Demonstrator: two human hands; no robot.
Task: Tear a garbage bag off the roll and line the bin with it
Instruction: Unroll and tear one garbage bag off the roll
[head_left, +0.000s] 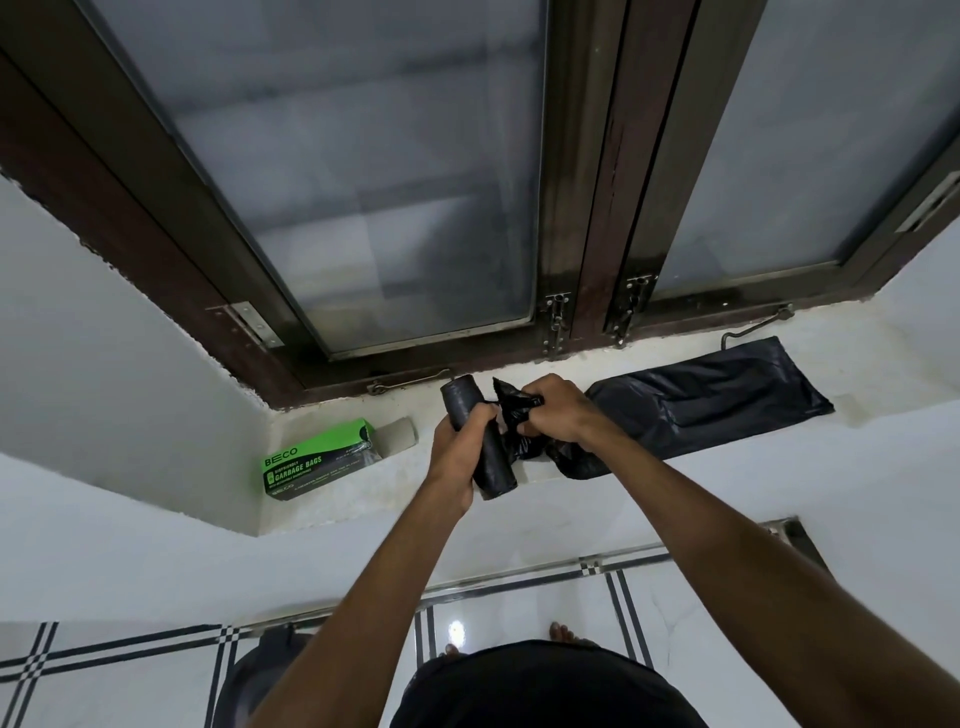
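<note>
My left hand (460, 452) grips a black roll of garbage bags (491, 470) above the window sill. My right hand (558, 410) pinches the bunched end of a black bag (517, 405) that runs off the roll. The rest of that bag (701, 400) lies flat along the sill to the right. A dark bin (244, 686) stands on the floor at the lower left, largely hidden by my left arm.
A green and black garbage bag box (317, 462) lies open on the white sill (363, 499) to the left of my hands. A closed dark-framed window (395, 208) stands behind the sill. My bare feet are on the tiled floor (675, 613) below.
</note>
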